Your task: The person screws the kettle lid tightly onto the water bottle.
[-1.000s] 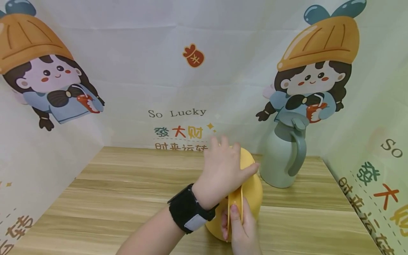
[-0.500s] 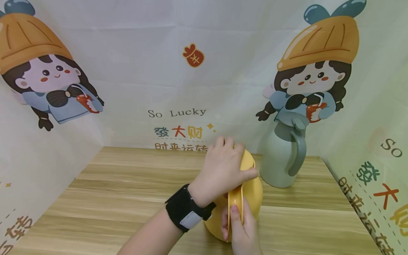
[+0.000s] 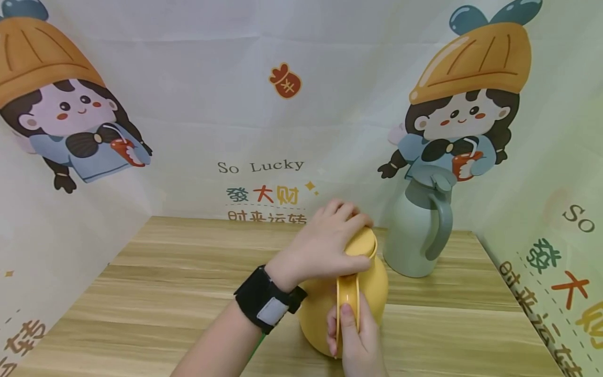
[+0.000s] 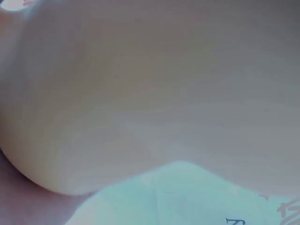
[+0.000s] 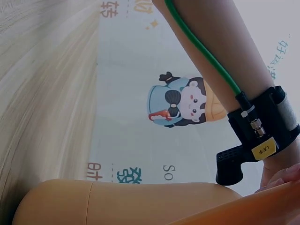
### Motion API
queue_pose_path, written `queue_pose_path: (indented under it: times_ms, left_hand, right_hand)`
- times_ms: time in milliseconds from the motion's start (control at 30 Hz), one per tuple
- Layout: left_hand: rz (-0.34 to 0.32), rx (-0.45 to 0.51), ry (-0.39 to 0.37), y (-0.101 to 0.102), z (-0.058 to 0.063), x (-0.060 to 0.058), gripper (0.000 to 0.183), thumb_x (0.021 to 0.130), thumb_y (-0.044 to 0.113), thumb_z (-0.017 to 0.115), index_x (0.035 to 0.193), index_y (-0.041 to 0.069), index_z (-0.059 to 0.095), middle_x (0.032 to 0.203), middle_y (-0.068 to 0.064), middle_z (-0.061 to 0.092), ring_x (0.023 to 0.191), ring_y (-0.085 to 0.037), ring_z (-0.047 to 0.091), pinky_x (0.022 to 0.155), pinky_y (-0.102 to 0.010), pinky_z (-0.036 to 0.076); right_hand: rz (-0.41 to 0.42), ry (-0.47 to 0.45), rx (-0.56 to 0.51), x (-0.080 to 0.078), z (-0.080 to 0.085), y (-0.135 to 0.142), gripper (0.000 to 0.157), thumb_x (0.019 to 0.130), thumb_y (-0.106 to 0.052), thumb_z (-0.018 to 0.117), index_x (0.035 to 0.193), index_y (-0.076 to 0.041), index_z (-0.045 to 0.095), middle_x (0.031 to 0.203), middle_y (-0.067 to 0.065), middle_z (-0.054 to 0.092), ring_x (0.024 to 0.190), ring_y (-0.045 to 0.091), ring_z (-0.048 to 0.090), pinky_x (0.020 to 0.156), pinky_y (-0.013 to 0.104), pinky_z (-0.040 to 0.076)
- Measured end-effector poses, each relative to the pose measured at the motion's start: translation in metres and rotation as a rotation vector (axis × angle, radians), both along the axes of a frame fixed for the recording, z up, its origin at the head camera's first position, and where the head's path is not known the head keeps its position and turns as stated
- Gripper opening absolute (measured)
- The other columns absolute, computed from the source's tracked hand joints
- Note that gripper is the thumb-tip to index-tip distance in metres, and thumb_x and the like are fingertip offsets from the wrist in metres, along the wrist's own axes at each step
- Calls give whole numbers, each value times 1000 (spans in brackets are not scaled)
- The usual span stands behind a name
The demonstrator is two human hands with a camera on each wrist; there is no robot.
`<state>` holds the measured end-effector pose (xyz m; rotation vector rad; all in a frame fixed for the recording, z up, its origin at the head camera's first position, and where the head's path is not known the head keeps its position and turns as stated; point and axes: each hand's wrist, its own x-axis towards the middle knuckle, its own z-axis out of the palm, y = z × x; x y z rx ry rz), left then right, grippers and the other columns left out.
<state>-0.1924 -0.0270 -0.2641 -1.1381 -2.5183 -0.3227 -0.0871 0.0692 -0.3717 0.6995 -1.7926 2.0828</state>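
A yellow thermos jug stands upright on the wooden table in the head view, its handle turned toward me. My right hand grips that handle, thumb laid along it. Over the top, my left hand holds the jug's round lid, fingers curled over the far side and thumb at the near right. Part of the lid and the spout area are hidden beneath it. Along the bottom of the right wrist view runs the jug's side. Blurred skin fills most of the left wrist view.
Behind and right of the yellow jug stands a pale green jug with a grey-green handle. The wooden table ends against printed cloth walls. A black strap with a small camera and green cable is on my left wrist.
My left hand has turned on top of the jug: its raised, spread fingers now curl over the lid, and the wrist has shifted left. The right hand keeps its hold on the handle.
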Motion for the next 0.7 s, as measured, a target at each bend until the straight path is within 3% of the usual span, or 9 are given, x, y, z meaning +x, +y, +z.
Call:
queue_pose_path:
  times_ms: [467, 600, 700]
  left_hand:
    - [-218, 28, -28, -9, -2, -17, 52, 67, 42, 51, 116, 25, 55, 110, 10, 45, 108, -11, 35, 88, -28, 32]
    - [-239, 27, -33, -12, -1, -16, 55, 68, 43, 51, 120, 23, 55, 116, 8, 47, 112, -10, 35, 91, -29, 31]
    - [-205, 31, -32, -15, 0, -12, 58, 73, 47, 51, 126, 26, 51, 124, 6, 44, 117, -10, 32, 96, -32, 28]
  right_hand:
    - [7, 47, -23, -2, -3, 1, 27, 98, 7, 21, 119, 7, 39, 65, 14, 41, 39, 17, 40, 31, 27, 37]
    - [14, 54, -26, -3, -5, 1, 28, 98, 8, 21, 119, 7, 39, 65, 15, 40, 39, 18, 39, 31, 26, 37]
    - [12, 35, -18, -2, -4, 1, 28, 98, 7, 21, 119, 6, 39, 65, 14, 40, 39, 18, 39, 31, 26, 37]
